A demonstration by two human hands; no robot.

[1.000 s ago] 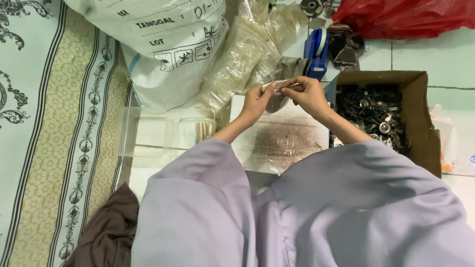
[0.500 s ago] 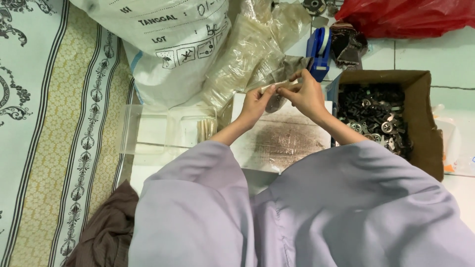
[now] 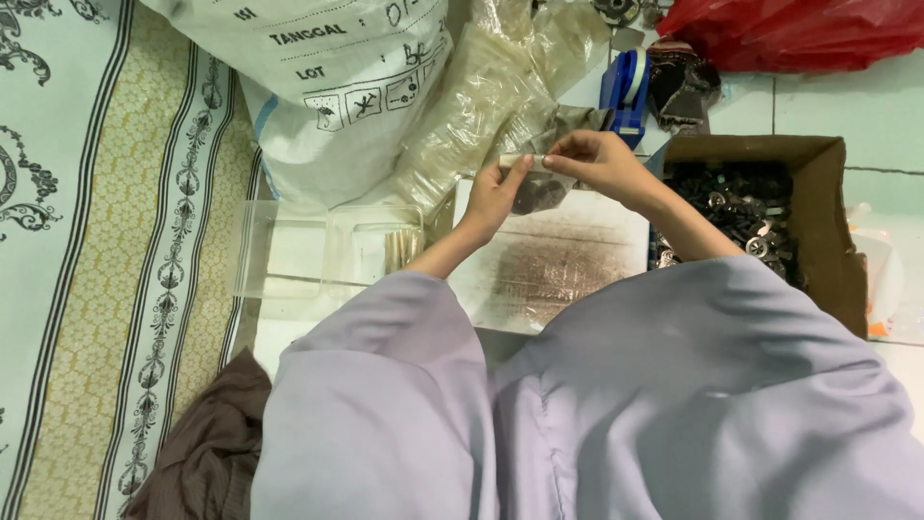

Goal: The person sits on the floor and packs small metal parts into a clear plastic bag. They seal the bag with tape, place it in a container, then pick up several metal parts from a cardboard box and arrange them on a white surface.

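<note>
both hands are sliding lower since earlier; left hand [image 3: 493, 195] and right hand [image 3: 595, 159] are pinching the small clear bag [image 3: 537, 189], whose dark parts may be spilling if tilted.

Lilac sleeves [image 3: 385, 385], a white printed sack [image 3: 346, 87], red bag [image 3: 799, 29], blue tape dispenser [image 3: 624, 91], brown box [image 3: 837, 231].

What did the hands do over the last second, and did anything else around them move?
Little changed. Both hands stay on the small clear bag of dark parts, the left hand and right hand shifting slightly along its top edge. Nothing was picked up or let go. The cardboard box of metal parts, blue tape dispenser and clear plastic tray stayed put.
</note>
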